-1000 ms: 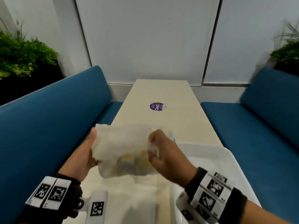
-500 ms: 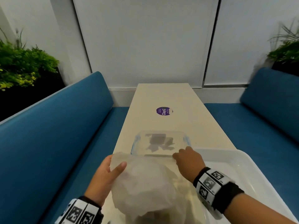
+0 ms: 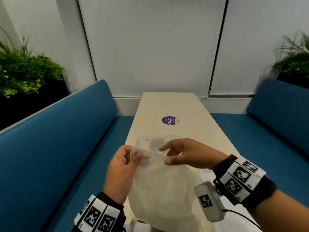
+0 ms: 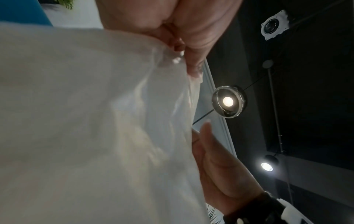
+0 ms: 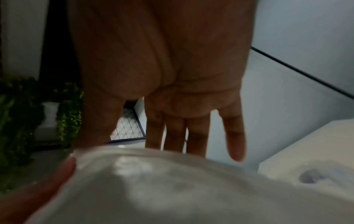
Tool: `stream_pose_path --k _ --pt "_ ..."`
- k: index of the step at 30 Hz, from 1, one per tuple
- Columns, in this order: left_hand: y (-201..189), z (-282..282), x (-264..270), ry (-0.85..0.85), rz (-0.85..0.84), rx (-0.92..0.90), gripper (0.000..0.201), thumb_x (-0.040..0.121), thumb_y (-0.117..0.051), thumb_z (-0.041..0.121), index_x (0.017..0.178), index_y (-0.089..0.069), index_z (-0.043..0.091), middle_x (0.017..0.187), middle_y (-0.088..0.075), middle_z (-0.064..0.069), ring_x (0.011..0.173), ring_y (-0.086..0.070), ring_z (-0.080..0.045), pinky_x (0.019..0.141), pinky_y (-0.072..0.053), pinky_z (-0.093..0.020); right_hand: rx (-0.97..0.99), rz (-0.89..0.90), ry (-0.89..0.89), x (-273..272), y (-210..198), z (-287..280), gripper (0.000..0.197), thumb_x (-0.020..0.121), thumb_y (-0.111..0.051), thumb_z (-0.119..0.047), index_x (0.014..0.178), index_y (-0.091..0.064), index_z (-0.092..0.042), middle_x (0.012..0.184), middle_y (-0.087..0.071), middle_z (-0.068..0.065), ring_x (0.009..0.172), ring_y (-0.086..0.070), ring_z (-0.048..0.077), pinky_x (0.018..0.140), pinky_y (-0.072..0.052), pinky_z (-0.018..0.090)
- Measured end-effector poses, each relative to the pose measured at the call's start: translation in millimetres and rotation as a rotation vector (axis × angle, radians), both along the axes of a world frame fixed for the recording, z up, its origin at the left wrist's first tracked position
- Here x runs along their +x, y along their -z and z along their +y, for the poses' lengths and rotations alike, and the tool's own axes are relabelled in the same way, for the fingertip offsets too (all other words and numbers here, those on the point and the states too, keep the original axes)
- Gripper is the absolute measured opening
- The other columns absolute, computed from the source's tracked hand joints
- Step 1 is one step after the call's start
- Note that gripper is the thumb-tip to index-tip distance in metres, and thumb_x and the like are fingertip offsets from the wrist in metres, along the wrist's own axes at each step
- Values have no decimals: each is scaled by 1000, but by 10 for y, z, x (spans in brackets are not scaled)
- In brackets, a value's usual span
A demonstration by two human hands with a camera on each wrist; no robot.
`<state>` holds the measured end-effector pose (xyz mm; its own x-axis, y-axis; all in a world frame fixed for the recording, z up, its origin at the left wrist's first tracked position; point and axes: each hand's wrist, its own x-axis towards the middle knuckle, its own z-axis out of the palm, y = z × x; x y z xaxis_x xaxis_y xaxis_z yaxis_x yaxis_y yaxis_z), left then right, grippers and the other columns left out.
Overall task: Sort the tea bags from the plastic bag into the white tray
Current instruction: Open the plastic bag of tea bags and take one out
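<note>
- Two hands meet at the mouth of the plastic bag (image 3: pixel 160 186) in the head view: our left hand (image 3: pixel 122 171) pinches the upper left corner of the film between thumb and curled fingers, and our right hand (image 3: pixel 187 154) has its thumb on the rim with the other fingers spread and loose. The bag hangs low over the near end of the desk (image 3: pixel 173 108), long axis running top to bottom, mouth up and away from us. We judge it light, limp and slippery, best held at the rim.
- From the left wrist, the plastic bag (image 4: pixel 86 121) drapes from the pinching left hand (image 4: pixel 184 34); the film is thin and crinkled.
- From the right wrist, the right hand (image 5: pixel 172 75) shows straight, parted fingers (image 5: pixel 235 136) above the bag (image 5: pixel 172 189). Neither tea bags nor white tray can be made out with certainty.
</note>
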<state>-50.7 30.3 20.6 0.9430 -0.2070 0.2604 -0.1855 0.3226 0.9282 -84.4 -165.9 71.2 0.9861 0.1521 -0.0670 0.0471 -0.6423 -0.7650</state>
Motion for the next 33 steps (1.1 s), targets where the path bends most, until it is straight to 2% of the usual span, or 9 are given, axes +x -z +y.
stream_pose_path --k 3,5,8,11,13,16,24,28,33 --pt "-15 -30 -42 -6 -35 -30 25 71 -72 49 66 -65 25 66 -64 4 61 -57 -8 56 -50 -17 -272 -60 -6 -92 -48 -56 10 83 -70 -26 83 -62 -20 68 -50 -5 60 -43 8 62 -37 22" --pt "-20 -32 -46 -59 -83 -29 19 76 -72 40 67 -66 25 66 -64 7 63 -56 -5 58 -48 -14 -345 -196 72 -126 -75 -89 12 85 -67 -27 76 -60 -23 65 -49 -9 57 -42 6 57 -36 18" --pt "-44 -19 -41 -165 -179 12 2 78 -62 17 76 -63 16 68 -63 7 67 -54 -8 62 -48 -13 -402 -351 133 -205 -116 -76 11 86 -64 -30 94 -68 -24 73 -51 -15 68 -47 5 68 -43 23" --pt "-82 -30 -74 -202 -253 83 5 74 -65 10 76 -63 15 68 -65 7 65 -58 -4 63 -49 -12 -315 -482 103 -231 -106 140 23 85 -66 -32 107 -68 -25 81 -54 -15 73 -48 4 74 -44 27" --pt "-105 -57 -90 -205 -250 100 11 74 -66 4 73 -63 14 67 -68 7 64 -60 -3 63 -50 -13 -251 -556 66 -221 -96 355 24 86 -65 -31 108 -69 -22 90 -62 -6 82 -54 10 76 -45 30" --pt "-114 -81 -103 -197 -224 68 4 69 -66 11 72 -64 14 67 -70 6 64 -64 -4 62 -52 -13 -259 -603 82 -182 -81 575 23 90 -59 -32 104 -70 -19 91 -65 -1 84 -56 14 74 -48 33" --pt "-72 116 41 -390 -129 9 26 82 -60 -3 69 -63 19 62 -67 20 62 -61 7 61 -46 -3 -484 -427 169 -320 -134 267 18 92 -53 -33 98 -67 -22 100 -60 -6 96 -54 15 78 -43 28" --pt "-67 194 40 -415 -141 25 25 81 -62 1 66 -64 22 64 -68 18 64 -61 5 64 -47 -4 -510 -293 258 -455 -124 -97 14 90 -57 -33 94 -66 -24 88 -56 -12 83 -50 7 74 -41 24" --pt "-107 293 56 -457 -156 88 18 86 -60 4 74 -59 18 66 -66 15 64 -59 7 64 -46 -4 -475 -232 370 -575 -155 -352 8 92 -54 -33 90 -61 -29 88 -61 -13 79 -54 6 67 -42 21"
